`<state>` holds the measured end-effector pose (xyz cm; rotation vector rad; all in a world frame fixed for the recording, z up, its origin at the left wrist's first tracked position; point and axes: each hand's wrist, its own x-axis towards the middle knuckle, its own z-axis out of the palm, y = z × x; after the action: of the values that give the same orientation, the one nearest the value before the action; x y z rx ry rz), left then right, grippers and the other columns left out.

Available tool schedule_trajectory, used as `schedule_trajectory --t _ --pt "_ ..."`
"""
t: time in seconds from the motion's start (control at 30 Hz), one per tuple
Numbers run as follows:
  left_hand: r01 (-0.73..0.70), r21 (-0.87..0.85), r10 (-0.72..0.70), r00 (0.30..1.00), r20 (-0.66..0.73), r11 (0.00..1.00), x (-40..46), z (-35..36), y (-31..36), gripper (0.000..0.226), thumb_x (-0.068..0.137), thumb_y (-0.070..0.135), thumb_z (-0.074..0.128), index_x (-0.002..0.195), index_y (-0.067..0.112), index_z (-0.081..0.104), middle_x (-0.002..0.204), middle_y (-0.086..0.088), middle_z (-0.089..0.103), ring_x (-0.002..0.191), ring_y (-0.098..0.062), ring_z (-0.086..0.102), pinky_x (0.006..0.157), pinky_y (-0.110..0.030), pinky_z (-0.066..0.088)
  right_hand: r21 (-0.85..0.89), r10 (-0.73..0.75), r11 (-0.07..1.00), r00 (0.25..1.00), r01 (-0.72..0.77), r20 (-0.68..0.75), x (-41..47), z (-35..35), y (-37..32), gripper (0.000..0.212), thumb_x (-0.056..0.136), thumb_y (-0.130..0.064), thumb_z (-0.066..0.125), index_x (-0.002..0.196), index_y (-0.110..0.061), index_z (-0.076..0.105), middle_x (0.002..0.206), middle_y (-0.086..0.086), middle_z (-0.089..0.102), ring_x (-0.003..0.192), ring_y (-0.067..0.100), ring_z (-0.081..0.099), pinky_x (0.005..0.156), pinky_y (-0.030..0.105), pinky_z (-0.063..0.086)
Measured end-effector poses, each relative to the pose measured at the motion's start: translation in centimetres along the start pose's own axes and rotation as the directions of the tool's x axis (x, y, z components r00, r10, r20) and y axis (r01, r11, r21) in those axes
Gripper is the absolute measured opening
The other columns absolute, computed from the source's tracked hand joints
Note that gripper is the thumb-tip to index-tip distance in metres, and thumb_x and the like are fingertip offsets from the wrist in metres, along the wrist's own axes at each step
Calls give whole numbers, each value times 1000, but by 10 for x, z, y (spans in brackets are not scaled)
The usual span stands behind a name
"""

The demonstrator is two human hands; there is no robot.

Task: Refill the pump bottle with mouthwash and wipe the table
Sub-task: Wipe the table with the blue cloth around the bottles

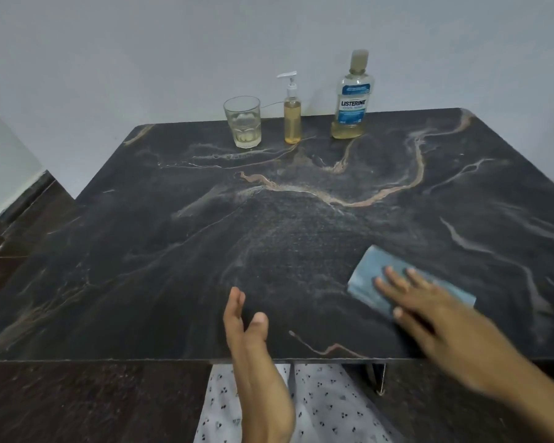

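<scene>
A folded blue cloth (376,270) lies on the dark marbled table (205,238) at the near right. My right hand (426,302) lies flat on it with straight fingers. My left hand (245,321) hovers edge-on near the table's front edge, fingers straight, holding nothing. Along the back edge stand a pump bottle (292,118) filled with amber liquid and a capped Listerine mouthwash bottle (352,100) with a little yellowish liquid at its bottom.
A clear glass (242,123) with a bit of pale liquid stands left of the pump bottle. A grey wall rises right behind the table. Dark floor lies to the left and below; my patterned trousers show under the front edge.
</scene>
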<state>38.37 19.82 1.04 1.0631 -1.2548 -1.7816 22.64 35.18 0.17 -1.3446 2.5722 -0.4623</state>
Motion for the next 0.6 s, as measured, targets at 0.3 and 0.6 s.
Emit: schedule_trajectory --t 0.3,0.6 --pt "59 105 -65 996 53 993 19 14 18 51 96 -8 26 144 7 31 148 -8 36 135 -12 33 108 -24 25 -109 242 963 969 -246 -48 129 -17 27 46 104 -23 30 150 -23 24 159 4 14 144 34 13 115 41 12" --pt "-53 262 -35 947 319 964 21 32 5 52 93 -17 21 142 -3 28 149 -20 31 141 -25 26 112 -32 19 4 91 996 987 -91 -133 -42 5 15 46 94 -56 13 140 -56 11 147 -35 -3 139 -9 -12 111 14 -12"
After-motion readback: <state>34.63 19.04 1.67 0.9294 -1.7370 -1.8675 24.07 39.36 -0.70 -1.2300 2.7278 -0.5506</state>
